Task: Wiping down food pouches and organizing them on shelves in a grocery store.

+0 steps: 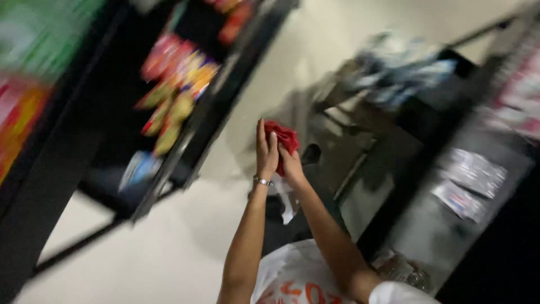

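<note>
Grip: both hands raised together in front of the body, arms extended up and forward. Left hand [266,151] flat-fingered, fingers pointing up, pressed against the side of a red cloth [284,141]; silver bracelet [262,181] on that wrist. Right hand [291,164] closed around the lower part of the same cloth, fingers partly hidden behind it. Cloth bunched, held between the two hands in mid-air, above the pale floor [169,247], touching no shelf. Whether the left fingers curl round the cloth or only rest against it: cannot tell, motion blur.

Surroundings, all heavily blurred and tilted. Black shelf unit [214,107] to the left, stocked with hanging snack packets [174,84] in red, yellow and orange; a blue-white packet [138,168] lower on the same unit. Second dark rack [416,169] to the right, with flat silvery packets [469,180] on its face. Cluster of pale blue-white goods [402,65] further back on a dark stand. White shirt with orange print [298,276] at bottom edge of view. Crinkled clear wrapping [405,270] low right, near the right elbow; contents not readable.
</note>
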